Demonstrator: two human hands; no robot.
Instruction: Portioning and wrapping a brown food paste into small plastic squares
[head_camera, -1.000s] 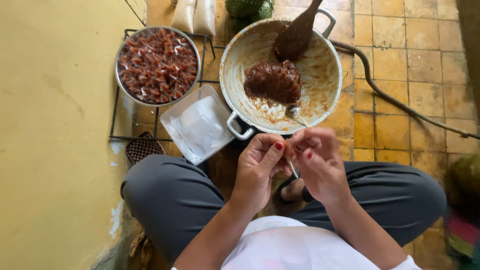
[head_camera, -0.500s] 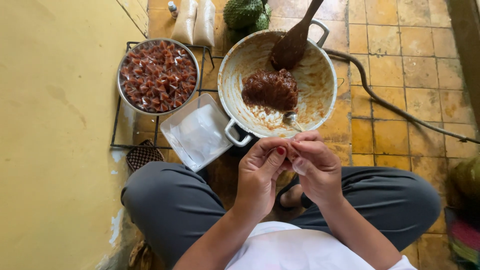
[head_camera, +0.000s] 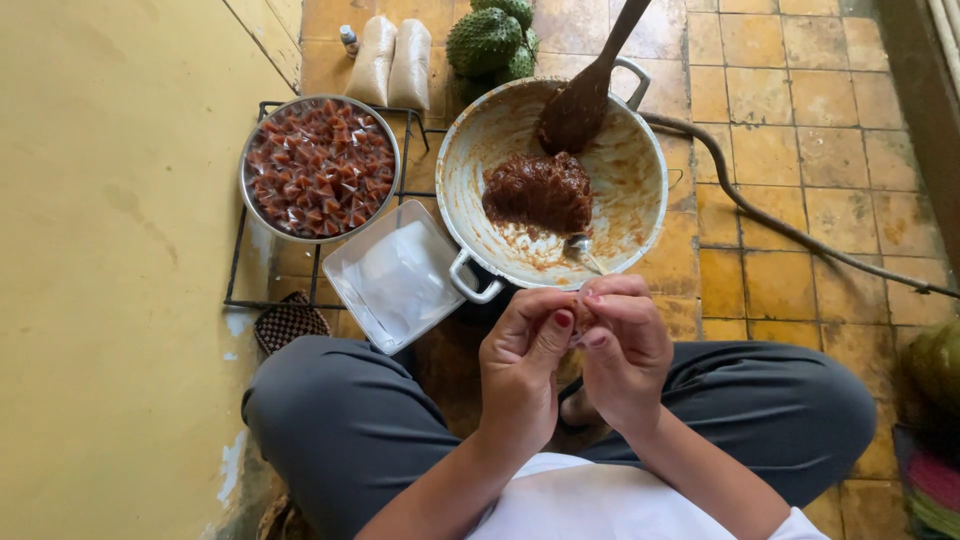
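two hands, one small sticky piece

both hands meet over the lap: left hand (head_camera: 522, 362) and right hand (head_camera: 625, 345) pinch a small piece (head_camera: 578, 312) between their fingertips, mostly hidden. it is probably soft, light and tacky, best pinched lightly at its ends. one pan (head_camera: 632, 170) holds one lump of brown paste (head_camera: 538, 192), one metal spoon (head_camera: 580, 248) and one wooden spoon (head_camera: 585, 95). one round bowl (head_camera: 247, 160) is heaped with wrapped sweets (head_camera: 320, 165), too many to count. one tray of clear wrappers (head_camera: 395, 278); two white bags (head_camera: 392, 60).
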